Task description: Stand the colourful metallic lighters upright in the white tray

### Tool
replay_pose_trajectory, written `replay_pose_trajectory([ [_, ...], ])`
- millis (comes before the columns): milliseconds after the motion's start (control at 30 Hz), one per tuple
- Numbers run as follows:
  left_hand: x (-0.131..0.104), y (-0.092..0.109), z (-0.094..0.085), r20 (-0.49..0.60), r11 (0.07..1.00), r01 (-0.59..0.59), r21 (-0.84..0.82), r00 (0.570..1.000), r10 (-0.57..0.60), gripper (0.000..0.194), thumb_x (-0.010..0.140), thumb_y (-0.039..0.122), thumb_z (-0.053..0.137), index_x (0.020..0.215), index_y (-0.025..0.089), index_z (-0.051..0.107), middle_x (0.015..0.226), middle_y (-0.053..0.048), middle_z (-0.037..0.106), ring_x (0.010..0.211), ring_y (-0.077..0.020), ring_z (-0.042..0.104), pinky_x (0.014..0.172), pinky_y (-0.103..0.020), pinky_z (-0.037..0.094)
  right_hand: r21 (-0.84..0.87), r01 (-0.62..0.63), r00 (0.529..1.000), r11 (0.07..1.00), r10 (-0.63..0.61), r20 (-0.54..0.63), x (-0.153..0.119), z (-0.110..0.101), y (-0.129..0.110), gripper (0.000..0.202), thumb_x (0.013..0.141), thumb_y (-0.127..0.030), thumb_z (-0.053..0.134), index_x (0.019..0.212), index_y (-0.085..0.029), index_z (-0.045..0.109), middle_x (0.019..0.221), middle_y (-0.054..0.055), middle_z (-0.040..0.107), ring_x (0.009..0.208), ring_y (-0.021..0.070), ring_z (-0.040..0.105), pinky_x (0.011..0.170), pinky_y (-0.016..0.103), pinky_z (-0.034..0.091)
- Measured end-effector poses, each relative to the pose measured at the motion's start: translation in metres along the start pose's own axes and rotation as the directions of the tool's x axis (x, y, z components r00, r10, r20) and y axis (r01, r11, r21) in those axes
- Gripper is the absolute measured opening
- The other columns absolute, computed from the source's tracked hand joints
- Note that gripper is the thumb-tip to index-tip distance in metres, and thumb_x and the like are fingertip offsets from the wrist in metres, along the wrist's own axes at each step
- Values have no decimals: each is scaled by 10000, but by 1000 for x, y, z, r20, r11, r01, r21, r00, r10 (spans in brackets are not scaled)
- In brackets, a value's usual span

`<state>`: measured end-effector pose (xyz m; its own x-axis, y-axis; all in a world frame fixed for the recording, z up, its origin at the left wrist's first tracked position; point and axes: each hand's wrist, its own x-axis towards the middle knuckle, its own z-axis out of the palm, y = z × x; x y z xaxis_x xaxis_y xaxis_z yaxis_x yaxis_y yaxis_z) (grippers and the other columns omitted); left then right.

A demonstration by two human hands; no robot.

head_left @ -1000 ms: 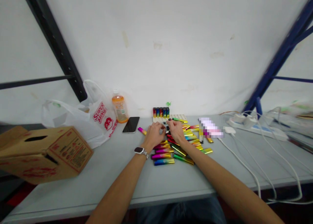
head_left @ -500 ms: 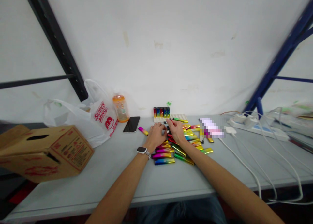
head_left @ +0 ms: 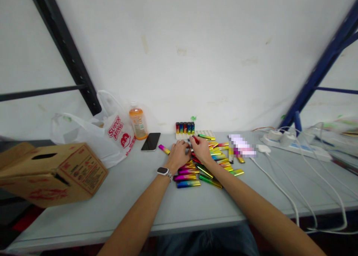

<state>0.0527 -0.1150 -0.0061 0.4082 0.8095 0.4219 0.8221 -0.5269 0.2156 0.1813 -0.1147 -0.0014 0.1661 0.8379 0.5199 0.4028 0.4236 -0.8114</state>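
Observation:
My right hand is closed round a red lighter, whose end shows by the thumb. Close on its left, my left hand has its fingers curled to a pinch; what lies between the fingertips is hidden. Both hands are over a pile of shiny lighters, among them a blue and gold lighter and a green and gold lighter. Behind them is a white tray with holes. Several lighters stand upright in a row at its left end.
On the left are a cardboard box, a white plastic bag, an orange bottle and a black phone. A lit, blurred phone lies right of the pile, near a white charger and a power strip with loose cables.
My right hand has shifted very slightly and more of the red lighter shows by its thumb. My left hand stays in place. The other things have not moved.

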Motion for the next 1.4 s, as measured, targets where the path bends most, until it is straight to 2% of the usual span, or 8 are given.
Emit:
replay_pose_trajectory([
  [267,-1,1,-1,0,1000,-19,9,1000,19,184,901,239,526,997,196,677,1033,-95,652,1039,-262,572,878,-390,447,50,8,1000,999,-9,9,-1,-1,-4,361,877,-444,457,603,-209,460,549,-42,436,557,135,401,570,268,303],
  [500,-2,1,-1,-5,1000,-23,17,1000,23,179,912,253,516,970,195,675,1016,-95,651,1022,-267,578,882,-406,444,84,2,1000,996,-3,13,-1,-4,-7,437,874,-602,506,682,-212,463,596,-49,425,593,129,379,578,256,316],
  [633,-2,-1,0,-11,1000,-10,6,1000,10,171,912,250,520,947,188,676,1023,-99,654,1037,-261,579,895,-397,441,83,-69,997,994,66,41,3,-6,-4,472,909,-645,415,692,-226,433,596,-41,423,603,145,410,592,270,344],
  [800,-1,-5,1,-6,1000,-3,6,1000,3,183,914,278,523,923,194,685,1019,-92,660,1048,-266,577,900,-404,440,77,-7,999,997,4,45,10,-12,6,370,971,-582,327,956,-230,438,707,-35,466,657,155,471,640,277,386],
  [967,0,-8,1,4,1000,-4,17,1000,4,214,923,305,507,918,190,687,1006,-88,662,1033,-269,579,897,-410,443,131,21,991,991,-37,126,17,-14,14,339,955,-550,429,1079,-238,381,626,-93,365,527,125,374,528,241,321],
  [1133,-1,-8,0,9,1000,-6,1,1000,6,204,919,296,514,914,185,684,1018,-93,662,1060,-271,573,908,-408,439,33,129,984,991,-132,122,24,-10,10,291,945,-506,481,935,-219,523,650,-57,428,609,134,437,595,258,372],
  [1267,-1,-9,-1,16,1000,-1,-1,1000,1,210,919,298,517,925,178,689,1016,-96,662,1059,-276,574,904,-415,442,-83,249,964,965,-238,122,38,-6,7,292,898,-454,566,913,-192,696,879,45,559,870,188,546,792,317,446],
  [1400,0,-11,0,12,1000,-10,-3,1000,10,217,923,318,525,920,181,693,1031,-98,661,1057,-265,574,897,-396,444,-144,279,933,949,-232,276,65,-1,8,240,859,-320,611,1017,-191,739,878,45,629,769,167,566,783,327,457],
])
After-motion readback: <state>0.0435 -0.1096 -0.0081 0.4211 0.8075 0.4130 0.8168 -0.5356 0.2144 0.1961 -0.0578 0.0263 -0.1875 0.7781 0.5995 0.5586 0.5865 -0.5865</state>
